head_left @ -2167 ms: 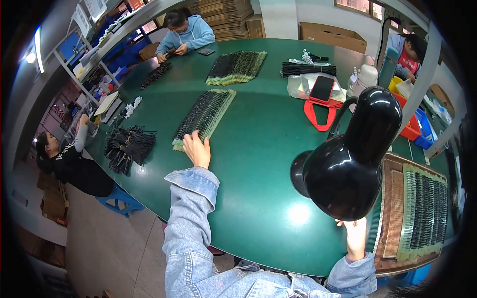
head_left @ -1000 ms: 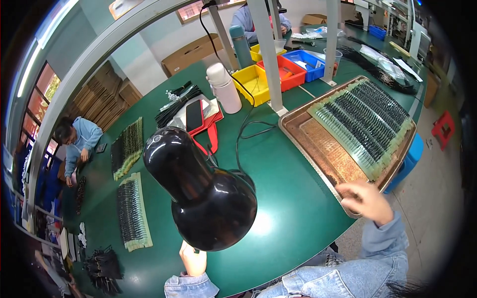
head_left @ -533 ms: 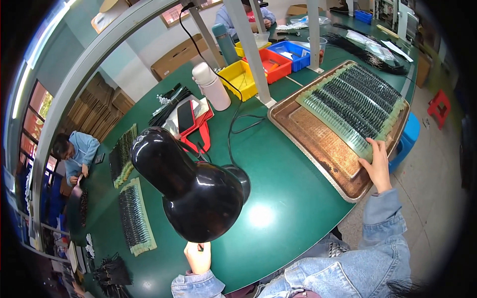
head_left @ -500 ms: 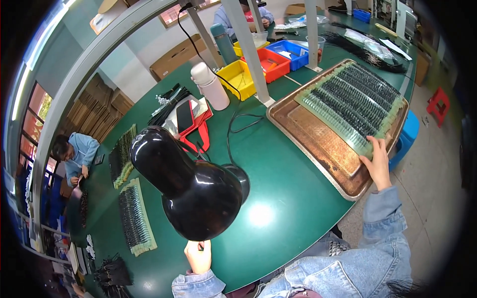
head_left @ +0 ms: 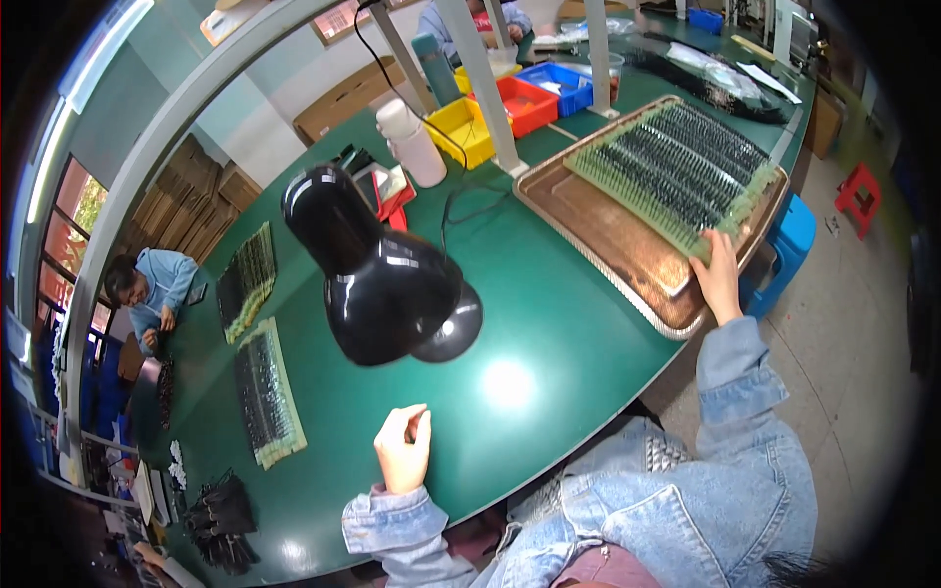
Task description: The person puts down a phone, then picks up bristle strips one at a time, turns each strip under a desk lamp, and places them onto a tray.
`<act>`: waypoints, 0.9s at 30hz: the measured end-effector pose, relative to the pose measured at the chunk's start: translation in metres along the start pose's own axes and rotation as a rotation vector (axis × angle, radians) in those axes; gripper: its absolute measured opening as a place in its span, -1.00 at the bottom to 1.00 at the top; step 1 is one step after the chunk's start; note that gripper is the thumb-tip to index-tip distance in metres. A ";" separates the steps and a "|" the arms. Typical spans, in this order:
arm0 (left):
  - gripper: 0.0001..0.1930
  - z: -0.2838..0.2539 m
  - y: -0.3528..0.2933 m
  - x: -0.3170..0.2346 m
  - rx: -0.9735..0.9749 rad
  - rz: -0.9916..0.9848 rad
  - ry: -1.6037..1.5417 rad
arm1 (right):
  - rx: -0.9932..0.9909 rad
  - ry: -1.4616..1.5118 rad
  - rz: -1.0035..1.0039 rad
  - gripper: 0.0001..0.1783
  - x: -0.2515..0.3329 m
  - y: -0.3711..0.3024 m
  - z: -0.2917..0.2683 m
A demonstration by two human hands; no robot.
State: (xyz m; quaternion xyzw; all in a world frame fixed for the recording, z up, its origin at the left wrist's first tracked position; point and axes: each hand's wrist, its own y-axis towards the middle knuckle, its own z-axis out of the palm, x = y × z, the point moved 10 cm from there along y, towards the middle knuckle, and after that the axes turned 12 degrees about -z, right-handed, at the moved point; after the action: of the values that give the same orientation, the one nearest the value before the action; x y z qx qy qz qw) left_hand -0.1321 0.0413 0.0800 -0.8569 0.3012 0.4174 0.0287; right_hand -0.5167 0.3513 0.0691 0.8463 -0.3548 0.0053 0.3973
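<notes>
A: Right hand?
B: The right hand (head_left: 718, 279) was at the near edge of the green-taped strips (head_left: 676, 167), rows of thin dark pieces bordered in pale green. Fingertips touched that edge, with the thumb set a little apart from them. Whether the strips were pinched: could not tell.

A: Left hand?
B: The left hand (head_left: 403, 449) was above or on the green tabletop (head_left: 578, 392), near its front edge; contact could not be told. Fingers were curled in, thumb and forefinger close together. Could not tell whether anything small was between them.

A: Location of the strips?
B: They lay side by side in the copper-brown metal tray (head_left: 608, 230), covering its far and right part. The tray's left part was bare. A blue stool (head_left: 789, 250) stood beside the table, just right of the tray.

A: Nearer the left hand?
B: A black desk lamp (head_left: 387, 284) stood beyond it. To the left lay a separate green-edged panel (head_left: 268, 392), with a yellow-green-edged panel (head_left: 245, 282) behind it. A bundle of black cords (head_left: 221, 519) lay at lower left.

A: Far side?
B: A pale pink bottle (head_left: 417, 152) stood beside a yellow bin (head_left: 480, 152), followed by red and blue bins. A co-worker in a light blue hoodie (head_left: 162, 284) sat at far left.
</notes>
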 end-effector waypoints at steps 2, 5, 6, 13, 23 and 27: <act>-0.90 0.001 -0.003 -0.005 -0.004 0.014 -0.011 | -0.071 -0.075 -0.057 -0.58 0.006 0.000 -0.008; -0.93 0.006 -0.006 -0.010 0.021 0.045 -0.048 | 0.043 0.043 0.108 -0.66 0.006 -0.003 -0.003; -0.93 0.006 -0.007 -0.009 0.016 0.047 -0.052 | 0.091 0.103 0.187 -0.69 0.003 -0.004 0.002; -0.90 0.002 -0.011 -0.003 -0.028 0.044 -0.010 | 0.113 0.013 0.041 -0.76 0.014 -0.005 0.004; -0.92 0.007 0.000 0.010 -0.031 -0.021 0.060 | 0.149 -0.058 0.126 -0.61 0.013 -0.005 0.004; -0.92 0.007 -0.003 0.023 -0.074 -0.041 0.067 | 0.219 0.101 0.255 -0.60 0.004 -0.009 0.015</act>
State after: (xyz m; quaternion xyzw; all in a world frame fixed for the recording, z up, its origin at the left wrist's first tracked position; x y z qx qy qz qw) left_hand -0.1244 0.0343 0.0580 -0.8768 0.2686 0.3988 -0.0045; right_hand -0.5117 0.3429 0.0541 0.8313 -0.4360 0.1368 0.3164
